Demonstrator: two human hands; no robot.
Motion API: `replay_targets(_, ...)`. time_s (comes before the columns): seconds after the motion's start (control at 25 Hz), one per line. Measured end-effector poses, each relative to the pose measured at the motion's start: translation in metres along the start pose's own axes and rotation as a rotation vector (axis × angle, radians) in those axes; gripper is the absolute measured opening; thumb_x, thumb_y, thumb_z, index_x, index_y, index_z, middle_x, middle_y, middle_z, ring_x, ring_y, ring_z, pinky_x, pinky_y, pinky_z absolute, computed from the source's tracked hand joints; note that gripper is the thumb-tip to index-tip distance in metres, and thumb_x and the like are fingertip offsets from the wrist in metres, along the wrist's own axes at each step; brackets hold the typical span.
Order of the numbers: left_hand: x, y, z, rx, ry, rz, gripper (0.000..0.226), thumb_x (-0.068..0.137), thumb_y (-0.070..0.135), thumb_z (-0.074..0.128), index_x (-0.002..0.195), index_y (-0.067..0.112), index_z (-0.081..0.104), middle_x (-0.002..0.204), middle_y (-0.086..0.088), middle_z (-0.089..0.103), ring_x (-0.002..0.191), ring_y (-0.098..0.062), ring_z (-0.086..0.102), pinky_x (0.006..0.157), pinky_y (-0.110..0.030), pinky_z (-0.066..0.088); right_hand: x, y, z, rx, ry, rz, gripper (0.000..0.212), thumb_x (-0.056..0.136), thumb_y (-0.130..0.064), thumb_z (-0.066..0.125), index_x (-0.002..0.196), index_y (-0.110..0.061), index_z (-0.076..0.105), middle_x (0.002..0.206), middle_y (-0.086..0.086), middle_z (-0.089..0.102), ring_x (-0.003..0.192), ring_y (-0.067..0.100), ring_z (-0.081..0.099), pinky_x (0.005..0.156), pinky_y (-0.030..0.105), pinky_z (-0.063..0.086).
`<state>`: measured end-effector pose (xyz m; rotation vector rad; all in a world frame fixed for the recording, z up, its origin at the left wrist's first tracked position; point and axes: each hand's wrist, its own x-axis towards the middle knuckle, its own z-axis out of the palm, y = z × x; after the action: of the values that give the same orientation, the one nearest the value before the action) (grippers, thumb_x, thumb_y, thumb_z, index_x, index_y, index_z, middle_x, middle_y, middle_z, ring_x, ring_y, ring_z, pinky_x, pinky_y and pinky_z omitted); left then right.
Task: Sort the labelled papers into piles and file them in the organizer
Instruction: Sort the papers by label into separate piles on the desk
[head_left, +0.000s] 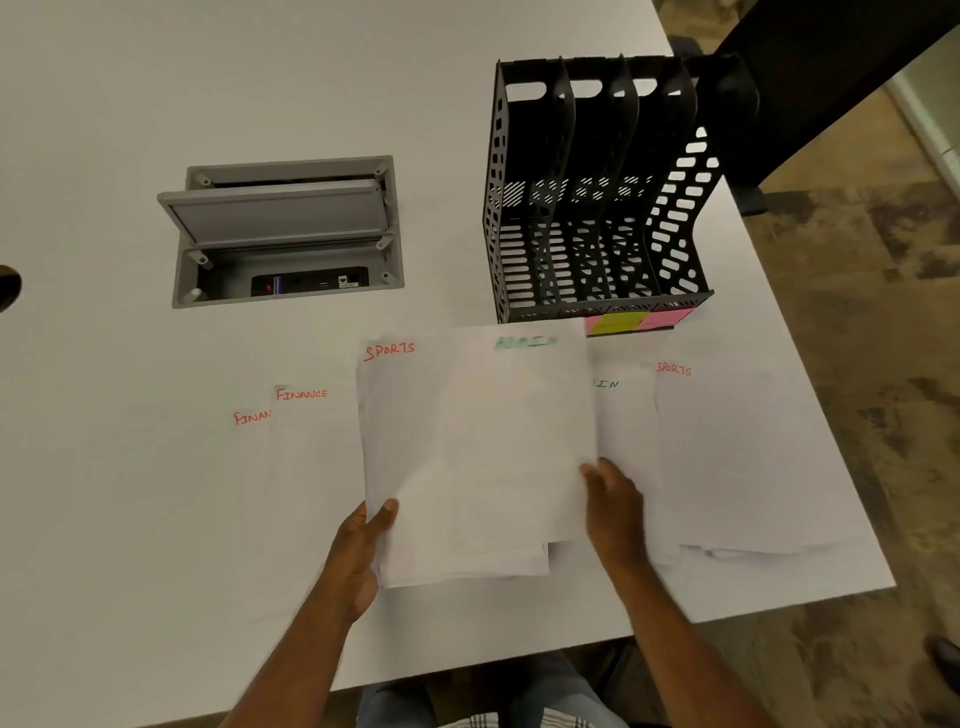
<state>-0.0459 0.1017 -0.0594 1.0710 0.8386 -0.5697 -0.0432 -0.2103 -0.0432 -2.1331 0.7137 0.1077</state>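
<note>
Two hands work a fanned stack of papers at centre frame. Left hand (363, 545) pinches the lower-left edge of the held stack (415, 467), thumb on top; its front sheet reads SPORTS in red. Right hand (615, 506) grips the right edge of a blurred top sheet (519, 431) lettered in green, seemingly ADMIN, the word too smeared to read for sure. Hands well apart, one on each side edge. Sheets run long axis away from the person, headings at the far end. Sorted piles lie flat on the white bench (130, 519): two FINANCE sheets (306, 441) at left, a green-lettered pile (623, 431) just right of the held sheet, a SPORTS pile (727, 457) at far right. Judgement: the green pile lies right of the stack, nearer the right hand, so a short rightward carry would serve. Organizer (597, 197) stands at upper right, black perforated plastic, slots upright and seemingly empty, pink and yellow sticky notes (636, 322) at its front base. Grey cable box (285, 234), lid raised, sits recessed at upper left. Paper thin, limp, matte.
</note>
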Motion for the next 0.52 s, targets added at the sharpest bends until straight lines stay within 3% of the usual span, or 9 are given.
replay_targets(0.08,0.000,-0.001,0.002,-0.003,0.024,0.008,0.029,0.096,0.022,0.063,0.124,0.017,0.065,0.115,-0.010,0.075,0.104,-0.031,0.070,0.087,-0.044,0.057,0.013,0.019,-0.022,-0.086,0.170,0.023,0.030,0.105,-0.030,0.044,0.121,-0.010,0.059,0.111,0.010,0.068,0.100,0.027,0.064,0.082,0.027,0.048)
replay_targets(0.2,0.001,-0.004,0.002,-0.004,0.039,0.020,0.030,0.095,0.022,0.063,0.124,0.016,0.065,0.116,-0.010,0.075,0.106,-0.030,0.069,0.094,-0.047,0.053,0.022,0.054,-0.046,-0.251,0.235,0.035,0.034,0.103,-0.027,0.048,0.131,-0.009,0.049,0.121,0.019,0.064,0.106,0.038,0.064,0.085,0.043,0.052)
replay_targets(0.4,0.003,-0.008,-0.010,0.019,0.053,0.022,0.036,0.087,0.028,0.069,0.121,0.019,0.067,0.114,-0.009,0.076,0.104,-0.030,0.070,0.095,-0.048,0.053,0.017,0.076,-0.054,-0.346,0.141,0.005,0.047,0.095,-0.021,0.062,0.137,-0.010,0.044,0.125,0.019,0.061,0.113,0.038,0.060,0.085,0.049,0.055)
replay_targets(0.52,0.004,-0.009,-0.017,0.031,0.029,0.023,0.044,0.080,0.032,0.072,0.122,0.021,0.066,0.114,-0.009,0.076,0.101,-0.029,0.072,0.083,-0.044,0.059,0.013,0.060,-0.044,-0.382,0.239,0.000,0.063,0.085,-0.020,0.076,0.139,-0.011,0.045,0.127,0.016,0.057,0.116,0.035,0.053,0.090,0.050,0.051)
